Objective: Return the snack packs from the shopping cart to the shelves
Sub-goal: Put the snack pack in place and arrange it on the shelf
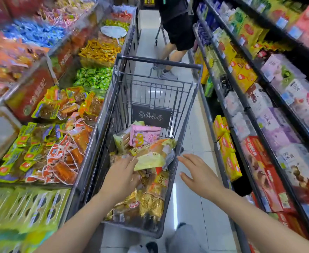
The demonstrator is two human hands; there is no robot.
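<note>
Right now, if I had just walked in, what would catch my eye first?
Probably the grey shopping cart mid-aisle, its basket heaped with snack packs, a pink pack on top. The left hand reaches into the heap; the right hand hovers open by the cart's right rim. Bright candy bins crowd the left.

My feed is bright and evenly lit from overhead; white glare streaks the floor (174, 196) just under my right hand (199, 177) and again farther ahead. Shadows are soft. Motion blur smears the bins (22, 33) far left and the shelves (287, 52) far right. Wide-angle distortion bends both edges outward.
</note>
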